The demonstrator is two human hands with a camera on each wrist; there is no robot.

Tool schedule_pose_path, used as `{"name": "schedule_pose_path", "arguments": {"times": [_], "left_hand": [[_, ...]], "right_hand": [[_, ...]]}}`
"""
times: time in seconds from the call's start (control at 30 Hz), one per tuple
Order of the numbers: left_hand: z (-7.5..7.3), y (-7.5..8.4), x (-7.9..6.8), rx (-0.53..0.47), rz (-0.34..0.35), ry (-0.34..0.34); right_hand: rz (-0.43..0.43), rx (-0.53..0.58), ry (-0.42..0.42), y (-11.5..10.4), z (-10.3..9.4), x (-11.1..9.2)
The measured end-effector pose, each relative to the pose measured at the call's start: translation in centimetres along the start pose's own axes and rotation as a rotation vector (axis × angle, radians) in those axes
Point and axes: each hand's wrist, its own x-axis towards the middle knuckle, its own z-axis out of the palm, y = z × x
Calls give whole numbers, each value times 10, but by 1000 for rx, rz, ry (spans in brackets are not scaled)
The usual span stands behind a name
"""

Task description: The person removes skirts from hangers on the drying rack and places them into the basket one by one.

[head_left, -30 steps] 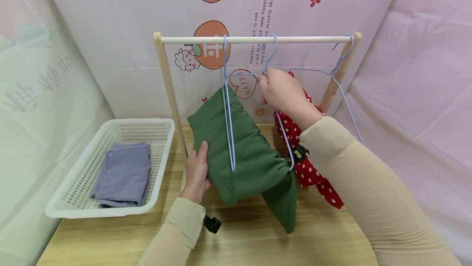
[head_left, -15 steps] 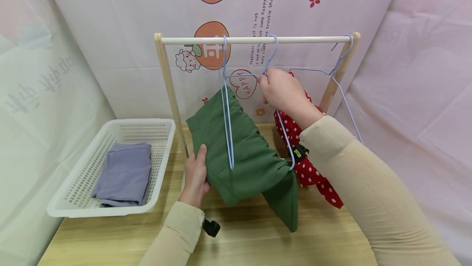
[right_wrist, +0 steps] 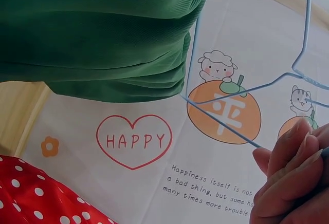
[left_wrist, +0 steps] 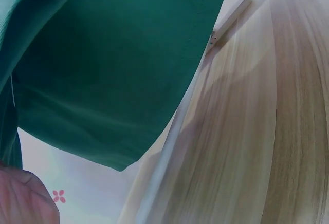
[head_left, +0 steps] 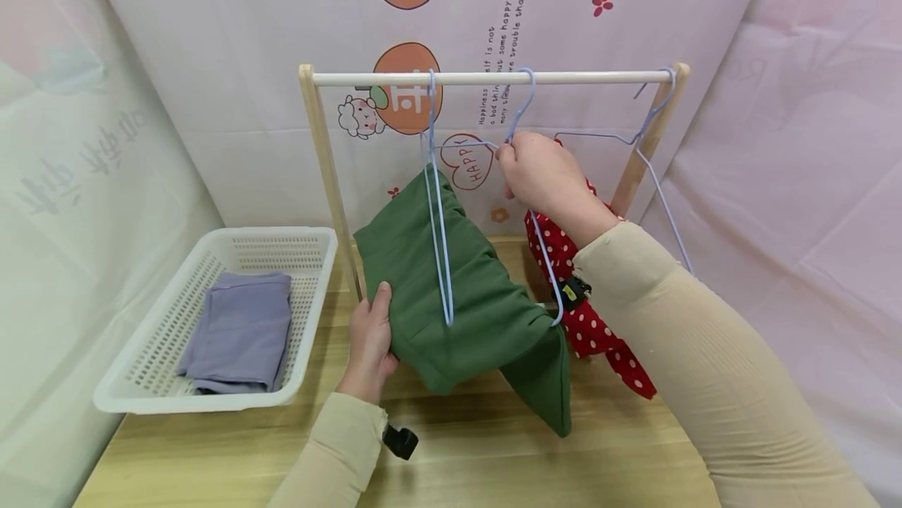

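In the head view a green garment with a gathered edge hangs slanted at a light blue wire hanger, which is hooked on the white rod. My right hand grips this hanger just below its hook. The left hand pinches the garment's left side, thumb in front and fingers hidden behind. A second blue hanger hangs almost edge-on before the cloth. The right wrist view shows the green folds near a hanger corner, and my curled fingers. The left wrist view is mostly green cloth.
The rack's white rod spans two wooden posts. At right, a red polka-dot garment hangs below another blue hanger. A white basket with a folded purple-grey cloth stands left on the wooden table.
My left hand has shifted slightly left and down, drawing the green garment's left edge a little with it. The right hand stays at the hanger.
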Motion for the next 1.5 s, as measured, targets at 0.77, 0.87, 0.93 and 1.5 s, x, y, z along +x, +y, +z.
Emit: {"name": "schedule_pose_path", "arguments": {"times": [0.77,0.87,0.93,1.5], "left_hand": [[-13,-4,-8,-4,2,38],[-14,-5,-9,-1,-3,46],[-14,-5,-10,-2,-10,54],[-17,-6,-28,-17,17,27]], "right_hand": [[-6,20,18,3,1,0],[-4,19,17,3,1,0],[-3,17,14,3,0,0],[-1,4,8,3,-2,1]]}}
